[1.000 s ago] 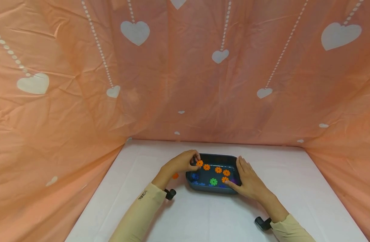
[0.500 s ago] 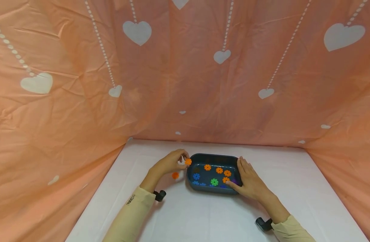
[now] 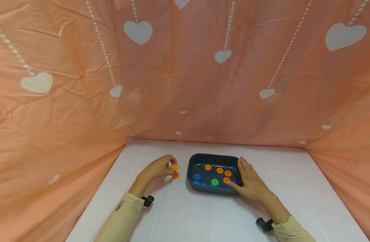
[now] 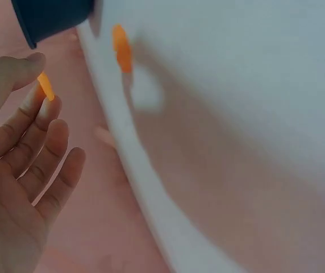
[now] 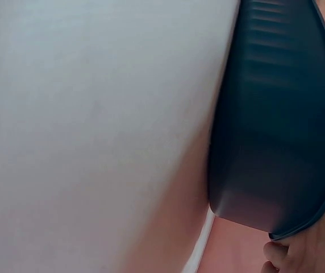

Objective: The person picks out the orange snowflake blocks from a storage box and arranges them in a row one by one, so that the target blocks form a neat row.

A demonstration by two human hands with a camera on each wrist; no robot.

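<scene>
My left hand [image 3: 157, 168] pinches an orange flower-shaped plastic disc [image 3: 175, 166] between thumb and fingertips, left of the dark blue tub [image 3: 213, 192]. In the left wrist view the held disc [image 4: 46, 86] is edge-on and the other fingers are loosely spread. Just below it in the head view, another orange piece [image 3: 176, 175] lies on the table. My right hand [image 3: 252, 183] rests against the tub's right end, its fingers straight along the outside and thumb over the rim. Inside the tub are several orange discs [image 3: 219, 170], a green disc [image 3: 215, 182] and blue discs [image 3: 196, 176].
The tub stands on a white-covered table [image 3: 203, 218]. An orange curtain [image 3: 185, 84] with white hearts hangs behind the table and along both sides. The tub's ribbed outer wall [image 5: 276, 114] fills the right of the right wrist view.
My left hand has carried the orange disc out of the tub, leftward over the rim and down toward the orange piece on the table. The right hand has stayed on the tub.
</scene>
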